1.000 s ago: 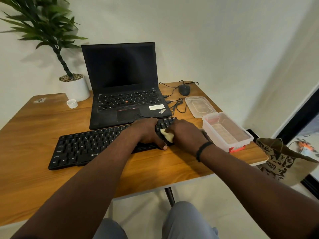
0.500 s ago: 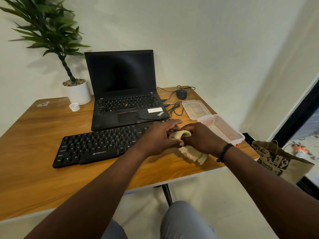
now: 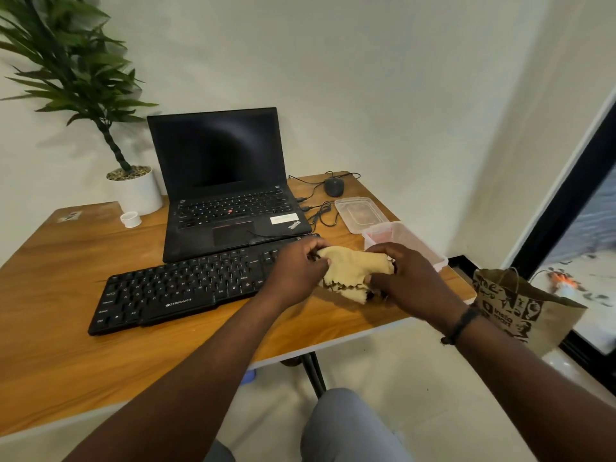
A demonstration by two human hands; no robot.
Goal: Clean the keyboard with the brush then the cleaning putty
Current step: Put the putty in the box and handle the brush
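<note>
A black keyboard point(image 3: 173, 288) lies across the wooden table point(image 3: 66, 345) in front of the laptop. Over its right end both hands hold a pale yellow sheet of cleaning putty point(image 3: 353, 271), stretched flat between them with a ragged lower edge. My left hand point(image 3: 295, 271) pinches the putty's left side. My right hand point(image 3: 406, 278) grips its right side and wears a black wristband. The keyboard's right end is hidden behind my left hand and the putty. No brush is in view.
An open black laptop point(image 3: 226, 195) stands behind the keyboard. A mouse point(image 3: 334, 186) and cables lie at the back right. A clear plastic box point(image 3: 410, 241) and its lid point(image 3: 360, 215) sit near the right edge. A potted plant point(image 3: 133, 191), a small white cap point(image 3: 130, 219) and a paper bag point(image 3: 520, 308) are nearby.
The putty has come up off the keyboard's right end. Both hands have pulled it from a small lump into a wide flat sheet. The view has tilted up a little.
</note>
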